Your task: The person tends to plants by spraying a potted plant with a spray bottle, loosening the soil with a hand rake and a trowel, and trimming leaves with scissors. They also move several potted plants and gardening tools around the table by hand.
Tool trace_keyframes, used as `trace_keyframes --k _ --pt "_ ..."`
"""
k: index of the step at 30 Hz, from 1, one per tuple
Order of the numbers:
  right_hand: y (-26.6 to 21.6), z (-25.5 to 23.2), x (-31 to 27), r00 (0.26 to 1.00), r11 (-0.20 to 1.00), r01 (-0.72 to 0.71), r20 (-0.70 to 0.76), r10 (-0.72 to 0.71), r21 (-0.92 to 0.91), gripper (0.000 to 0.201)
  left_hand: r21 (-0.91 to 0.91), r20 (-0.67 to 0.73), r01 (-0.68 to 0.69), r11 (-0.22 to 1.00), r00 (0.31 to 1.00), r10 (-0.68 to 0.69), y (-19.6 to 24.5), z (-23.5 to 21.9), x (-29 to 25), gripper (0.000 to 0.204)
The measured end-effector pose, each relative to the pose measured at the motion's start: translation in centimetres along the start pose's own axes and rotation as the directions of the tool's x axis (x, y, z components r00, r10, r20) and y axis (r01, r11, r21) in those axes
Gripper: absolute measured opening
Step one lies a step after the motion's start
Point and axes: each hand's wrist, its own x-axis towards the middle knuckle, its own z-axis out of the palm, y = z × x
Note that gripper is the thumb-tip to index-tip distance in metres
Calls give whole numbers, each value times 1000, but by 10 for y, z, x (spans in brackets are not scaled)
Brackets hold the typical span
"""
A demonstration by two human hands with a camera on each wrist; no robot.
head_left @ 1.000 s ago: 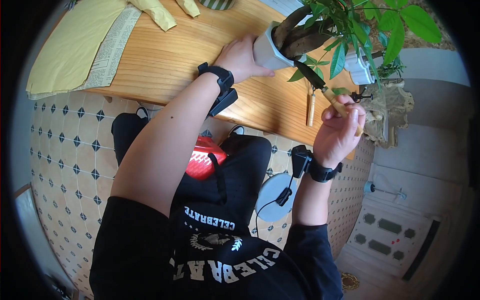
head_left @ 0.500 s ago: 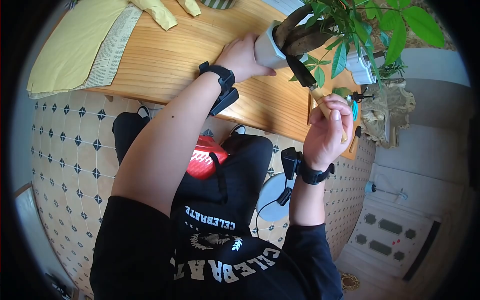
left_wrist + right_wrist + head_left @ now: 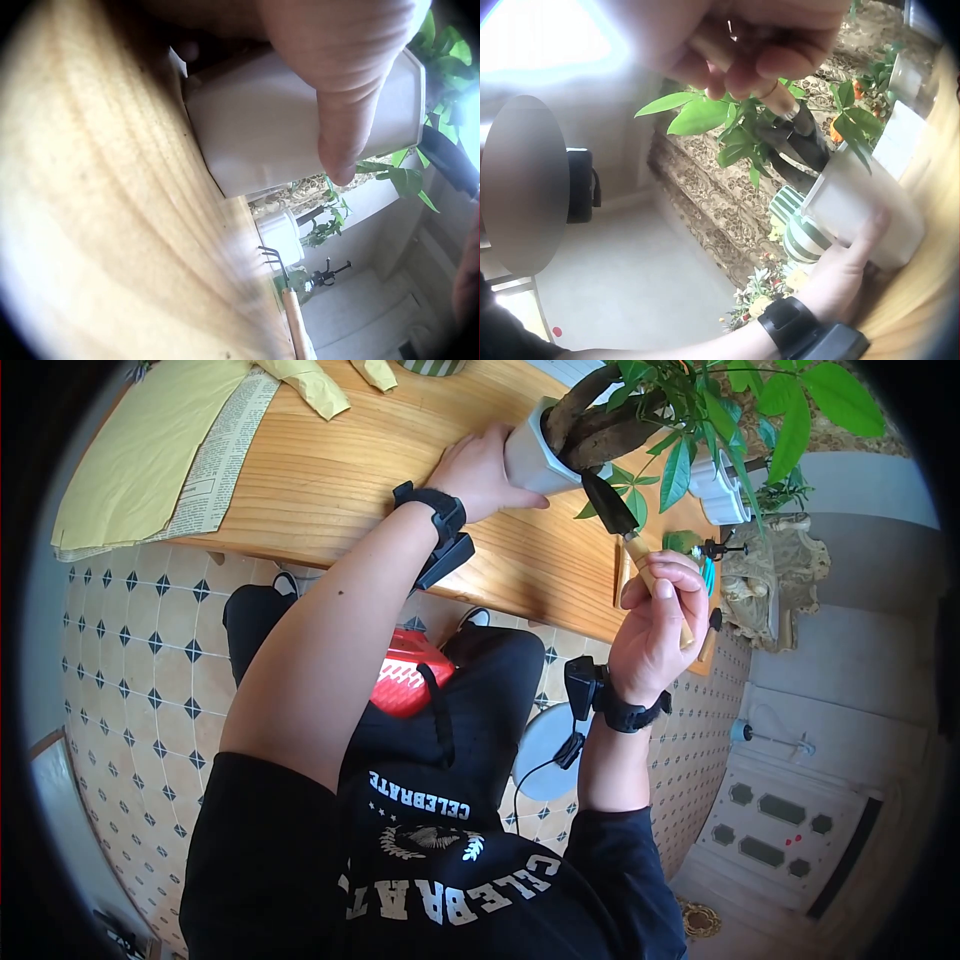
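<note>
A white angular flowerpot (image 3: 535, 458) stands on the wooden table, holding a plant with thick brown trunks (image 3: 600, 440) and green leaves. My left hand (image 3: 482, 478) grips the pot from the left, thumb (image 3: 346, 139) along its side; the other fingers are mostly hidden. My right hand (image 3: 655, 625) holds a small trowel (image 3: 612, 510) by its pale wooden handle, pinched between thumb and fingers. The trowel's dark blade slants up to the pot's rim near the trunks. In the right wrist view, the blade (image 3: 810, 135) overlaps the plant above the pot (image 3: 855, 195).
Right of the pot are a second white pot (image 3: 722, 495), a spray bottle (image 3: 720, 550) and a hand rake (image 3: 295, 315). Yellow paper (image 3: 150, 450) and newspaper (image 3: 225, 455) cover the table's left end. A striped pot (image 3: 806, 236) stands behind.
My right hand has shifted left and toward me, and the trowel has swung with it, its tip now nearer the trunks. My left hand stays on the pot.
</note>
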Motion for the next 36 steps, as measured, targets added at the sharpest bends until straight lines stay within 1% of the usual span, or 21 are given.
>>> trace_keyframes --k 4,7,10,13,14,16,19,22,26,28,30,33,34,36 --pt "1 1 -3 1000 1000 7 16 -7 -24 9 -3 19 20 1000 1000 -20 1 -1 0 85" --pt "4 1 -5 999 998 20 27 -18 -67 9 -14 -3 -3 1000 1000 3 -1 1 0 84" --pt "3 2 -8 999 997 7 50 -3 -75 9 -16 7 11 1000 1000 -10 0 0 0 84" --pt "8 3 -11 996 991 64 75 -55 -117 9 -23 -2 -1 1000 1000 1 0 1 -1 84" --pt "2 7 -14 998 993 -24 52 30 -119 7 -24 -4 -3 1000 1000 3 0 1 0 84" --pt "4 7 -15 996 983 42 90 -27 -176 7 -26 -9 -7 1000 1000 6 0 1 0 84" --pt "4 11 -18 995 983 42 92 -26 -181 7 -33 0 4 999 1000 -4 -1 2 1 84" --pt "6 14 -18 994 982 60 102 -42 -181 7 -34 -58 -52 998 997 50 -4 5 1 83" --pt "6 15 -18 995 985 42 99 -25 -169 8 -30 -56 -43 999 998 42 -4 5 1 83" --pt "5 14 -16 995 993 19 104 -7 -113 10 -35 -46 -28 999 999 27 -3 4 0 83" --pt "4 12 -11 993 1000 -20 116 21 -6 13 -25 -49 -28 999 998 27 -1 4 -1 82" --pt "2 17 -8 994 989 59 80 -70 136 19 -13 -43 -21 1000 999 21 -1 3 -1 81" --pt "6 16 -7 988 985 108 99 -122 133 21 -9 -39 -18 1000 999 17 -1 3 -1 81" --pt "9 16 -7 985 991 69 151 -86 115 20 -5 -36 -21 1000 999 21 -1 2 -1 81"
